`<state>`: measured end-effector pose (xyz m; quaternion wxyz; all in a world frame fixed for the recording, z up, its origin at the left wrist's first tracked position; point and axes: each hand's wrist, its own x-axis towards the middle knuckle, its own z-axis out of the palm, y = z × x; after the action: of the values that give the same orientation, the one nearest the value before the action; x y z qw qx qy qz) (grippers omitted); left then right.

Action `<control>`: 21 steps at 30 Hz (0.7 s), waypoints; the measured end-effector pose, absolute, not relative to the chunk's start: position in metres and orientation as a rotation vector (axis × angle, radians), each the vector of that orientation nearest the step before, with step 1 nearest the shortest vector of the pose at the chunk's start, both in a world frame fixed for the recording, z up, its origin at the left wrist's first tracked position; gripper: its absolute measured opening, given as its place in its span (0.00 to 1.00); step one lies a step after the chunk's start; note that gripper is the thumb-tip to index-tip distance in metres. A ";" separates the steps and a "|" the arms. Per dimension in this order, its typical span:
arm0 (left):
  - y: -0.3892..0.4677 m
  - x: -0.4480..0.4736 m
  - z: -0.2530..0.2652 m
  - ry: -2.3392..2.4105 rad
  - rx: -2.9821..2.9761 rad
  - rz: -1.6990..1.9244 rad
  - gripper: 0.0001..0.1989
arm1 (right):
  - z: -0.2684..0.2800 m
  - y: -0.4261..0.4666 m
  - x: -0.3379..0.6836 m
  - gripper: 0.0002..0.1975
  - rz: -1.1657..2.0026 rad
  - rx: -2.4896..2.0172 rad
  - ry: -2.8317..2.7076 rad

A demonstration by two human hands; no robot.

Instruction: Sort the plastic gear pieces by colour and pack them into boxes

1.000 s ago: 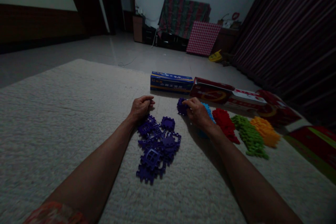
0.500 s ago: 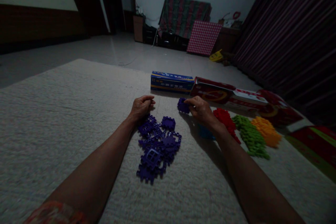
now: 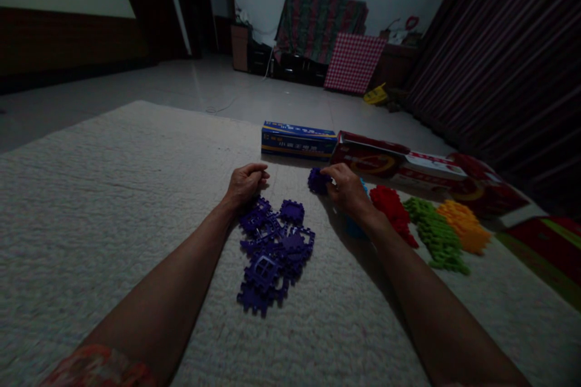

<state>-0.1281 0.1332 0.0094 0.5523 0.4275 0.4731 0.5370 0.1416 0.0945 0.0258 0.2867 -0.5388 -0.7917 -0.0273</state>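
My right hand (image 3: 347,190) pinches the edge of purple interlocking building pieces (image 3: 318,181), stacked or bunched together close to the mat. Whether they touch the mat I cannot tell. Loosely fisted, my left hand (image 3: 246,183) rests on the mat at the far end of a purple pile, with nothing visible in its fingers. That pile (image 3: 263,272) holds several flat, toothed pieces, some solid and some with window-like openings. One purple piece (image 3: 292,211) lies at its upper right edge. Blue pieces (image 3: 355,228) are partly hidden behind my right wrist.
Red (image 3: 393,211), green (image 3: 433,236) and orange pieces (image 3: 463,227) lie in separate heaps on the right. Behind them stand a blue box (image 3: 297,142) and a dark red box (image 3: 370,157). Everything lies on a cream quilted mat (image 3: 113,181). A purple curtain (image 3: 499,42) hangs at right.
My right hand has turned slightly, and the purple pieces in it now face differently. More blue shows beside that hand. My left hand and the pile stay as they were.
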 end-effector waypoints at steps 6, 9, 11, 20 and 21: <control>0.133 -0.127 0.011 1.149 1.012 1.261 0.09 | 0.039 0.085 0.131 0.17 -0.129 -1.427 -2.096; 0.134 -0.127 0.010 1.141 1.005 1.264 0.09 | 0.047 0.075 0.118 0.13 -0.021 -1.350 -2.200; 0.135 -0.127 0.009 1.129 1.009 1.272 0.09 | 0.049 0.068 0.108 0.11 0.139 -1.286 -2.321; 0.137 -0.128 0.005 1.104 1.021 1.294 0.09 | 0.042 0.053 0.089 0.14 0.513 -1.208 -2.556; 0.137 -0.128 0.005 1.101 1.020 1.294 0.09 | 0.043 0.054 0.089 0.13 0.518 -1.204 -2.561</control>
<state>-0.1279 0.1368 0.0050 0.5479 0.4304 0.4649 0.5463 0.0891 0.0537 0.0431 0.1320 -0.4149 -0.8824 0.1783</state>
